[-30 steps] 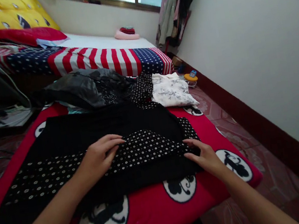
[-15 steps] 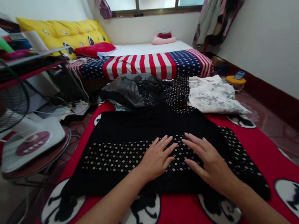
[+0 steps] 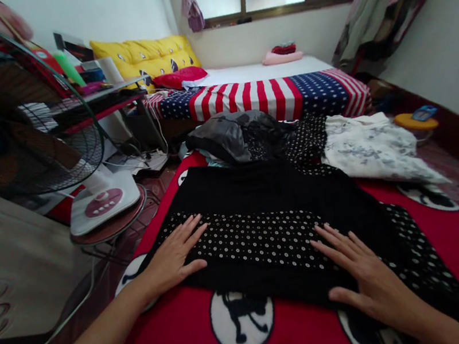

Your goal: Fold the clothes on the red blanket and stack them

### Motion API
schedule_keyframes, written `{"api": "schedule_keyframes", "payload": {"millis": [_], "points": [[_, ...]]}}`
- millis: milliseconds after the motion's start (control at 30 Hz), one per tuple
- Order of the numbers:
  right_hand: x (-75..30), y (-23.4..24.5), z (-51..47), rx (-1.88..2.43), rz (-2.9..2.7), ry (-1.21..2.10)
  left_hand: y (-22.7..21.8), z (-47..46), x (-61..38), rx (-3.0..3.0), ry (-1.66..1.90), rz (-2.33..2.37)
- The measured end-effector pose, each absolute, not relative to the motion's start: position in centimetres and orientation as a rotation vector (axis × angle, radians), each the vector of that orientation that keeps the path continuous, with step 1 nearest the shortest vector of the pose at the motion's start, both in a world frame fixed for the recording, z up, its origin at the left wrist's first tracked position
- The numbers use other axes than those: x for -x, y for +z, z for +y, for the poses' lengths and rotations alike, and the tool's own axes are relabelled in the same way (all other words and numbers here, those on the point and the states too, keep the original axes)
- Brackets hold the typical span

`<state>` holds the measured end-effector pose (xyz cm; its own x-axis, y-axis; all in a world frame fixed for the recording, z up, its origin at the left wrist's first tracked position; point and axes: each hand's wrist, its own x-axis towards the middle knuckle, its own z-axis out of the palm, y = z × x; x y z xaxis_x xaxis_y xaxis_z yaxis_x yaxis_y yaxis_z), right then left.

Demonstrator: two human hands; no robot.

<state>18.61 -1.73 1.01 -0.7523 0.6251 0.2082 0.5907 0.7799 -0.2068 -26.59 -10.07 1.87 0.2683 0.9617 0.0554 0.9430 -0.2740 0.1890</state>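
Note:
A black garment (image 3: pixel 232 192) with a band of white dots lies spread flat on the red blanket (image 3: pixel 298 329) with round monkey patches. Over the left part of the dotted band rests my left hand (image 3: pixel 173 256), palm down, fingers apart. My right hand (image 3: pixel 363 273) lies flat on the garment's right part, fingers stretched out and thumb spread. Neither hand grips the cloth. Beyond the garment is a heap of dark clothes (image 3: pixel 232 136), and to its right a white patterned garment (image 3: pixel 368 144) lies bunched.
A fan (image 3: pixel 103 198) stands on a round stool at the left, near a cluttered desk (image 3: pixel 113 97). At the back is a bed with a striped and starred cover (image 3: pixel 244 100). A yellow stool (image 3: pixel 415 122) stands at the right, below hanging clothes (image 3: pixel 394 0).
My hands have moved apart: the left went to the garment's left part, the right slid toward its right. The camera view has turned a little left.

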Motion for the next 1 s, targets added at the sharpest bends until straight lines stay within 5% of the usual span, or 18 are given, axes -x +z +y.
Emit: {"api": "schedule_keyframes", "payload": {"millis": [400, 667, 1000], "points": [[-16.2, 5.5, 6.6, 1.142, -2.188, 0.717, 4.3, 1.2, 20.8, -2.242, 0.781, 1.755], [-14.9, 7.6, 22.4, 1.518, -1.511, 0.824, -1.1, 4.4, 17.3, -2.329, 0.669, 1.963], [-11.2, 5.9, 33.1, 1.749, -1.307, 0.847, -0.7, 3.8, 17.0, -2.301, 0.628, 2.027]]}}
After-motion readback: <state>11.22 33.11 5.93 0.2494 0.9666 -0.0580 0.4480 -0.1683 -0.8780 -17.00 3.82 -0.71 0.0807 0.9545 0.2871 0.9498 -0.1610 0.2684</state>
